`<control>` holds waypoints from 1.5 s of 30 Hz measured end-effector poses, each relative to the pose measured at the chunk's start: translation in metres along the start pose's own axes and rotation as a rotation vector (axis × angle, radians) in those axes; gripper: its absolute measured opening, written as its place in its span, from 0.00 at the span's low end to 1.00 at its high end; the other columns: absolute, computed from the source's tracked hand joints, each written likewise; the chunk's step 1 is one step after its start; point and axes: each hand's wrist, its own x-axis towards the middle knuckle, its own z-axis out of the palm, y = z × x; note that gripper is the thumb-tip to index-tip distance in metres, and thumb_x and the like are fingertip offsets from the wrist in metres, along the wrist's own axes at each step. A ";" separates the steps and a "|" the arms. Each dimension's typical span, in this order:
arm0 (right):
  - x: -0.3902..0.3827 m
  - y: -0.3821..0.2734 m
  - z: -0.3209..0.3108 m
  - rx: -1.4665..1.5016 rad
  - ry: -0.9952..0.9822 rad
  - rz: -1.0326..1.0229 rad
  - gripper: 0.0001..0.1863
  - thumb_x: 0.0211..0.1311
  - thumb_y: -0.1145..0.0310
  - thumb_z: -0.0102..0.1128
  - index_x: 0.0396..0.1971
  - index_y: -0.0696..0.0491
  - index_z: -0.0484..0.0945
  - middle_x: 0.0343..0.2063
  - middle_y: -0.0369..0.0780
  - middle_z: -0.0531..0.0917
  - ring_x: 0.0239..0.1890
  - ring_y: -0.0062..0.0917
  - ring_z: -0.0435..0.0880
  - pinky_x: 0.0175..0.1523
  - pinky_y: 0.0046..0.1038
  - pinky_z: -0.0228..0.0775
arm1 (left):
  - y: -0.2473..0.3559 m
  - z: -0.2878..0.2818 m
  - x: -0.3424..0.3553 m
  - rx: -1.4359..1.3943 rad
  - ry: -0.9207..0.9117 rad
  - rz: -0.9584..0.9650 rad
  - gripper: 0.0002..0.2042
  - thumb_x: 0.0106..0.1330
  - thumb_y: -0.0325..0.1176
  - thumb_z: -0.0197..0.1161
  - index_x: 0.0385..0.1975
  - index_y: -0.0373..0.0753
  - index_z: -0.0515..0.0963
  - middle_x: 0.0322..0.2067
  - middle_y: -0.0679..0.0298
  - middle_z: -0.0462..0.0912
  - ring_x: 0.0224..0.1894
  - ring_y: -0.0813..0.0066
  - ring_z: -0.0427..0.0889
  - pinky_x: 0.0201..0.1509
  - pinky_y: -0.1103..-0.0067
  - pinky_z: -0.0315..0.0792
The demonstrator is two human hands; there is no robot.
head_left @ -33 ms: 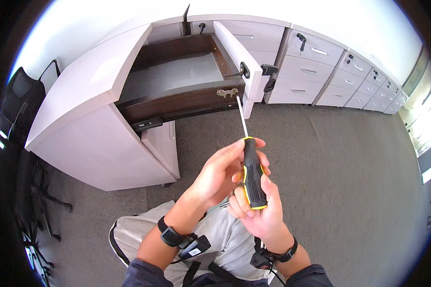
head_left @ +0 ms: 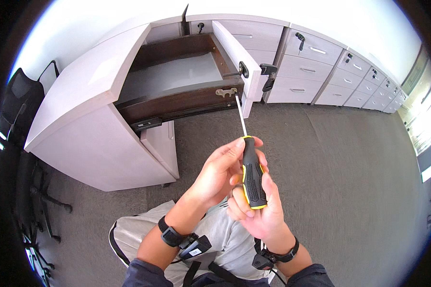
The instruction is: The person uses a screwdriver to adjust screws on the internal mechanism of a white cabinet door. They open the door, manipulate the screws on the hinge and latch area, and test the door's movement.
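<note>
A screwdriver (head_left: 255, 174) with a black and yellow handle points up and away from me. Its thin steel shaft reaches the dark brown side of a pulled-out drawer (head_left: 177, 103), beside a small metal bracket (head_left: 226, 92) near the drawer's pale front panel (head_left: 234, 50). Whether the tip sits in a screw is too small to tell. My left hand (head_left: 220, 167) pinches the top of the handle near the shaft. Lower down, my right hand (head_left: 258, 215) wraps its fingers and thumb round the handle's thick end.
The drawer belongs to a pale cabinet (head_left: 81, 143) at left. More drawer cabinets (head_left: 304, 71) line the wall toward the right, several with keys in their locks. Black office chairs (head_left: 21, 105) stand at the far left. Grey carpet (head_left: 345, 167) covers the floor.
</note>
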 end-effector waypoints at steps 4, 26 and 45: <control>-0.005 -0.017 0.011 0.334 -0.115 0.198 0.42 0.60 0.29 0.22 0.48 0.56 0.63 0.19 0.35 0.67 0.12 0.19 0.59 0.19 0.21 0.50 | -0.001 0.004 0.000 -0.003 -0.051 0.089 0.17 0.73 0.43 0.42 0.48 0.34 0.66 0.33 0.59 0.78 0.37 0.72 0.79 0.41 0.79 0.76; -0.008 -0.062 0.043 -1.474 0.586 -0.032 0.20 0.60 0.54 0.57 0.32 0.60 0.75 0.11 0.36 0.73 0.10 0.20 0.69 0.18 0.22 0.59 | -0.012 0.009 0.018 0.123 -0.001 0.155 0.19 0.67 0.41 0.56 0.49 0.32 0.72 0.42 0.57 0.80 0.42 0.75 0.79 0.47 0.81 0.72; -0.035 -0.041 0.023 -0.375 0.467 0.070 0.26 0.69 0.46 0.42 0.47 0.57 0.71 0.17 0.32 0.71 0.11 0.13 0.61 0.16 0.17 0.53 | -0.032 -0.003 0.024 0.036 -0.003 0.044 0.16 0.67 0.46 0.55 0.36 0.39 0.76 0.37 0.66 0.80 0.39 0.79 0.73 0.41 0.79 0.64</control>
